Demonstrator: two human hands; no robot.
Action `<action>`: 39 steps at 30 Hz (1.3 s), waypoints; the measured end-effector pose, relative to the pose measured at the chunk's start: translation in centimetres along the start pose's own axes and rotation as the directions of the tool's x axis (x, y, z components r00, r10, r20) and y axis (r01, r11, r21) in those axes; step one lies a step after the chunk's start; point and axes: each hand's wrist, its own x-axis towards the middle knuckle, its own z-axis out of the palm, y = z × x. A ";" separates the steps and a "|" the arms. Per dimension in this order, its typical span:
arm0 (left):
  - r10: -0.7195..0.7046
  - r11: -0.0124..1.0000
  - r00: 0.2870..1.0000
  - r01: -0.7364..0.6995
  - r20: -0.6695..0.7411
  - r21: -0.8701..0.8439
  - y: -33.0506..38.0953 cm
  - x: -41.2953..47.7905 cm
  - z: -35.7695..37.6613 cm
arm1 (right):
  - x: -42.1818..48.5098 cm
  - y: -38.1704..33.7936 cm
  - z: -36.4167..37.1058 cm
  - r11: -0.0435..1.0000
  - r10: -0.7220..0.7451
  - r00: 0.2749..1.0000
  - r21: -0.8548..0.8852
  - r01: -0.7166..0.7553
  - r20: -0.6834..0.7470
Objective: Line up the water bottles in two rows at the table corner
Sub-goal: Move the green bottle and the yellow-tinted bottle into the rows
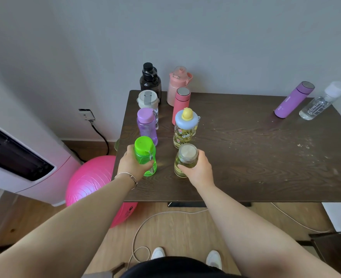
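My left hand (pixel 132 164) is wrapped around the green bottle (pixel 145 156), fingers closed on its lower body, and my right hand (pixel 197 169) is clamped on the glass jar bottle (pixel 185 160) with the metal lid; both stand upright on the dark wooden table (pixel 246 157), side by side with a gap between them, at the near end of two rows along the table's left edge. Ahead of the green one I see the purple translucent bottle (pixel 147 126), then the white tumbler (pixel 148 100), then the black bottle (pixel 150 81) at the far corner by the wall. Ahead of the jar stands the patterned bottle (pixel 184 128) with a pale blue cap and yellow knob, then the coral flask (pixel 180 104), then the large pink bottle (pixel 178 83). Well apart, near the far right edge, the purple flask (pixel 294 100) and the clear bottle (pixel 322 102) with a white cap stand just beside each other. Off the table's left side, a pink exercise ball (pixel 91 183) rests on the floor next to a white appliance (pixel 25 163).
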 end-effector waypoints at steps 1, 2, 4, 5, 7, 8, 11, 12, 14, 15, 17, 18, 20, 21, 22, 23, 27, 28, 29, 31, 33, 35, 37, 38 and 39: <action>0.002 1.000 1.000 -0.002 0.000 0.000 0.0 0.0 0.0 | -0.1 0.1 0.0 1.000 0.000 1.000 0.001 0.000 0.001; 0.001 1.000 1.000 -0.001 -0.001 -0.001 -0.1 0.0 0.0 | -0.1 0.1 0.0 1.000 -0.002 1.000 0.003 0.002 0.002; -0.005 1.000 1.000 0.005 0.001 -0.005 -0.1 0.0 0.0 | -0.1 0.2 0.1 1.000 -0.004 1.000 0.001 0.004 0.004; -0.007 1.000 1.000 0.007 0.005 -0.009 -0.1 0.1 0.0 | -0.2 0.2 0.1 1.000 -0.005 1.000 -0.003 0.005 0.005; -0.009 1.000 1.000 0.009 0.013 -0.025 -0.1 0.0 0.1 | -0.2 0.2 0.2 1.000 -0.007 1.000 -0.011 0.007 0.012; -0.008 0.999 1.000 0.008 0.013 -0.036 -0.1 -0.1 0.1 | -0.2 0.1 0.2 1.000 -0.005 1.000 -0.010 0.005 0.018; 0.020 0.998 1.000 -0.019 0.005 -0.064 0.0 -0.3 0.1 | -0.2 -0.1 0.1 0.999 -0.009 0.999 -0.051 0.011 0.035; 0.037 0.997 0.999 -0.037 0.003 -0.065 0.1 -0.3 0.0 | -0.2 -0.2 0.1 0.997 -0.016 0.999 -0.079 0.019 0.041; 0.085 0.995 0.996 -0.085 0.005 -0.052 0.1 -0.3 -0.3 | -0.3 -0.3 0.0 0.989 -0.028 0.998 -0.144 0.036 0.057; 0.118 0.993 0.993 -0.117 0.005 -0.026 0.1 -0.3 -0.5 | -0.4 -0.3 -0.2 0.983 -0.033 0.997 -0.181 0.044 0.067; 0.173 0.982 0.985 -0.172 -0.009 0.075 0.3 -0.4 -0.7 | -0.5 -0.2 -0.5 0.963 -0.041 0.995 -0.261 0.063 0.089; 0.195 0.971 0.980 -0.189 -0.031 0.144 0.6 -0.4 -0.9 | -0.5 -0.2 -0.8 0.947 -0.051 0.994 -0.311 0.079 0.099; 0.255 0.927 0.964 -0.222 -0.076 0.302 1.5 -0.4 -1.5 | -0.5 -0.1 -1.6 0.891 -0.098 0.989 -0.433 0.136 0.109; 0.300 0.889 0.950 -0.248 -0.081 0.386 1.9 -0.4 -1.8 | -0.5 -0.1 -2.2 0.853 -0.132 0.985 -0.493 0.170 0.112; 0.350 0.839 0.934 -0.281 -0.067 0.467 2.4 -0.3 -2.2 | -0.4 0.0 -2.8 0.814 -0.162 0.980 -0.546 0.201 0.118; 0.394 0.783 0.918 -0.313 -0.039 0.537 2.8 -0.3 -2.5 | -0.3 0.1 -3.4 0.776 -0.185 0.974 -0.589 0.225 0.129; 0.450 0.611 0.890 -0.372 0.080 0.699 4.5 -0.6 -2.9 | 0.4 1.0 -6.0 0.689 -0.236 0.961 -0.672 0.270 0.143; 0.445 0.589 0.890 -0.372 0.096 0.718 4.9 -0.8 -2.7 | 0.6 1.3 -6.6 0.683 -0.243 0.960 -0.678 0.272 0.140; 0.442 0.571 0.891 -0.369 0.103 0.734 5.4 -1.1 -2.4 | 0.8 1.6 -7.3 0.680 -0.249 0.959 -0.680 0.272 0.135; 0.441 0.549 0.891 -0.360 0.104 0.755 6.6 -1.8 -1.7 | 1.1 2.1 -8.8 0.675 -0.262 0.958 -0.686 0.271 0.121; 0.438 0.542 0.893 -0.351 0.100 0.763 8.0 -2.6 -0.4 | 1.5 2.7 -10.5 0.673 -0.278 0.956 -0.690 0.267 0.098; 0.424 0.553 0.900 -0.343 0.098 0.759 9.8 -3.6 1.3 | 1.7 3.5 -12.5 0.672 -0.298 0.951 -0.691 0.267 0.078; 0.410 0.567 0.907 -0.334 0.093 0.753 11.8 -4.7 3.3 | 1.9 4.7 -14.7 0.671 -0.309 0.948 -0.690 0.271 0.072; 0.402 0.570 0.911 -0.329 0.093 0.753 12.9 -5.3 4.5 | 1.9 5.4 -16.0 0.671 -0.313 0.947 -0.690 0.273 0.070; 0.391 0.571 0.915 -0.323 0.095 0.755 13.7 -5.8 5.6 | 2.0 6.0 -17.0 0.670 -0.315 0.947 -0.690 0.274 0.070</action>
